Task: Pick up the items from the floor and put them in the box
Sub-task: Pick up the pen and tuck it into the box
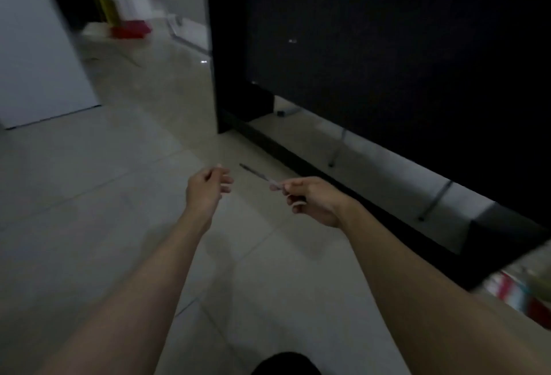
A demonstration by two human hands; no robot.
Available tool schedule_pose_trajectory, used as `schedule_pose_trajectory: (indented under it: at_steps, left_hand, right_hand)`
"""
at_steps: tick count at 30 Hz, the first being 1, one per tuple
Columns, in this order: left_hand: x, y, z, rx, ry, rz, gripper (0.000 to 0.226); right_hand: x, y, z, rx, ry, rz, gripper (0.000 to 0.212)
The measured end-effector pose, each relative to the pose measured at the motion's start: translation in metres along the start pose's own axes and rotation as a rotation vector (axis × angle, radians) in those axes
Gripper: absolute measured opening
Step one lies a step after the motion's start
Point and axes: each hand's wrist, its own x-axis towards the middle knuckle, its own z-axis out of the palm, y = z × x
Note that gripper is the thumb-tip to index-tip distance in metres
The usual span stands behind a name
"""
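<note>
- Dark thin pen [258,175] is sticking out from the right hand [313,200], pinched in its fingers.
- Left hand [208,186] is hovering loosely open just left of the pen, empty.

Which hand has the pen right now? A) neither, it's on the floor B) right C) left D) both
B: the right hand pinches the thin pen at one end, its tip pointing away over the tiled floor, while the left hand is open and empty.
</note>
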Motion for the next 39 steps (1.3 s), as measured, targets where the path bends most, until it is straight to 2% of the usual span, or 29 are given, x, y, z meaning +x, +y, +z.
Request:
schedule_pose_trajectory:
  at_steps: [6,10,14,17,19,20,23,25,30,34,39]
  left_hand:
    - [-0.091,0.002,0.179,0.006,-0.377,-0.027,0.024]
    - [-0.162,-0.003,0.279,0.129,-0.666,0.005,0.028]
    - [-0.23,-0.016,0.36,0.342,-0.982,0.134,0.025]
    - [-0.272,-0.045,0.406,0.569,-1.146,0.362,0.02]
    - [-0.292,-0.072,0.43,0.776,-1.183,0.56,0.015]
    - [-0.299,-0.087,0.44,0.841,-1.195,0.632,0.019]
    - [-0.313,-0.126,0.467,0.91,-1.246,0.781,0.033]
    - [-0.313,-0.149,0.485,0.966,-1.269,0.822,0.04]
    - [-0.301,-0.192,0.52,1.236,-1.302,0.783,0.058]
    - [-0.291,-0.197,0.536,1.203,-1.289,0.877,0.055]
    - [-0.276,-0.19,0.543,1.252,-1.386,1.029,0.048]
  right_hand:
    - [-0.121,0.042,-0.16,0.059,0.214,0.059,0.026]
    - [-0.207,0.076,-0.239,0.084,0.327,0.089,0.026]
    - [-0.284,0.116,-0.293,0.164,0.412,0.101,0.021]
    - [-0.324,0.154,-0.324,0.215,0.564,0.125,0.017]
    - [-0.34,0.186,-0.343,0.233,0.708,0.15,0.013]
    - [-0.345,0.202,-0.352,0.237,0.763,0.164,0.012]
    - [-0.347,0.246,-0.375,0.266,0.836,0.184,0.011]
    - [-0.34,0.266,-0.389,0.275,0.862,0.181,0.011]
    - [-0.307,0.292,-0.421,0.292,0.884,0.114,0.01]
    - [-0.276,0.302,-0.448,0.308,0.918,0.106,0.013]
    - [-0.232,0.31,-0.479,0.212,0.991,0.187,0.017]
